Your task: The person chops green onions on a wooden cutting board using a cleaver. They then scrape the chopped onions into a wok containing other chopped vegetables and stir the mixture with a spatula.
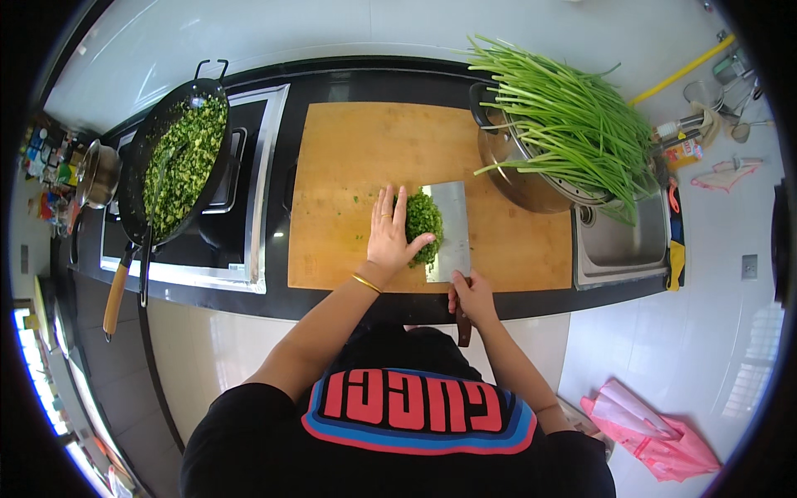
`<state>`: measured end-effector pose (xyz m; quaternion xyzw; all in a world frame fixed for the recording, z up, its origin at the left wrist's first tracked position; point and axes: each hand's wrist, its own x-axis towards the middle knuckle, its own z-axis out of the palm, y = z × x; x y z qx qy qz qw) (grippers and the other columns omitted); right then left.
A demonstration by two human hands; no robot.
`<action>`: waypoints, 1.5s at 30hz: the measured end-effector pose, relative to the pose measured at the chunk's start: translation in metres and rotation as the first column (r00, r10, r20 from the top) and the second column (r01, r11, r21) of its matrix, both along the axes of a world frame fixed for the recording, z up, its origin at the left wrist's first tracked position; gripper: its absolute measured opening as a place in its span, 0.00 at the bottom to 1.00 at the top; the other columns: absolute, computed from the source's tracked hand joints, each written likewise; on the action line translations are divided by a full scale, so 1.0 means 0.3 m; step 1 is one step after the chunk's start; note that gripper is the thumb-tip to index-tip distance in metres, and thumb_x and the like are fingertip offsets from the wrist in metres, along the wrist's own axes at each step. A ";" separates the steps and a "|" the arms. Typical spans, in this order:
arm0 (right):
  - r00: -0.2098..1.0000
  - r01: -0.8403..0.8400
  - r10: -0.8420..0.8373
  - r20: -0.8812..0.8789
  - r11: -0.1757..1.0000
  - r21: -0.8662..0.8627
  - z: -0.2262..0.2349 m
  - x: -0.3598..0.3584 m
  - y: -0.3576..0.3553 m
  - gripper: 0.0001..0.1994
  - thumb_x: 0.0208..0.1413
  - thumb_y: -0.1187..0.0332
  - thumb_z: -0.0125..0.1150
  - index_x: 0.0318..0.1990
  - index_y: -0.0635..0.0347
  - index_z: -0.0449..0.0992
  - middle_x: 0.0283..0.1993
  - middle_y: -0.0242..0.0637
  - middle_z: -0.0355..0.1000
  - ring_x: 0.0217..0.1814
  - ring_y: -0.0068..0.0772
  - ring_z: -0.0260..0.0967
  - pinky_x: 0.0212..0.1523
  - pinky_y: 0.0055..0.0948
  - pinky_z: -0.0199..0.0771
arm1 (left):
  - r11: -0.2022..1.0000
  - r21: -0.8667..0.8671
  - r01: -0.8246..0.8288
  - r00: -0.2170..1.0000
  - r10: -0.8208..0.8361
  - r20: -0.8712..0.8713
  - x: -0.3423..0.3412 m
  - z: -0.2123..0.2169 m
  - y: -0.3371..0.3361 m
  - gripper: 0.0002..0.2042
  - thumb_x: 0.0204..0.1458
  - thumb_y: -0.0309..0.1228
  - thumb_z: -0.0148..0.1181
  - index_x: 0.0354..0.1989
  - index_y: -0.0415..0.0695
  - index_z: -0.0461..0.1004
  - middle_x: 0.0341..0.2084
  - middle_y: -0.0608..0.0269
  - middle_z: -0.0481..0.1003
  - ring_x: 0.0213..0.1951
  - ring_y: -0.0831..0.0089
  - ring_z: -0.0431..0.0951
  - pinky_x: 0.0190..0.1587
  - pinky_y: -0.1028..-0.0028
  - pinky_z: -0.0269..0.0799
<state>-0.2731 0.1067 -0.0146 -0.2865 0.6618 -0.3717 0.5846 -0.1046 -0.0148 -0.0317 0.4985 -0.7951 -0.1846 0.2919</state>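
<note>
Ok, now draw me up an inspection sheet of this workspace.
Surface: wooden cutting board on a black counter; green scraps left of the heap.
Job's things: chopped greens heaped on the board against the cleaver.
Clutter: long green stalks piled over a pot at right; wok with chopped green food at left.
Hands: left hand open, touching the greens; right hand gripping the cleaver's handle.
Cables: nothing seen; a yellow tube or pole shows at upper right.
Surroundings: stove under the wok, sink at right, pink cloth lower right.
</note>
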 end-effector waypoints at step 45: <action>0.930 -0.096 0.134 0.344 0.988 -0.123 0.238 0.212 -0.258 0.07 0.55 0.68 0.53 0.29 0.58 0.63 0.16 0.31 0.61 0.11 0.23 0.58 0.12 0.25 0.61 | 0.969 -0.122 -0.215 0.936 0.169 -0.309 0.036 0.267 -0.184 0.31 0.49 0.41 0.56 0.57 0.32 0.57 0.56 0.37 0.55 0.60 0.44 0.52 0.61 0.59 0.49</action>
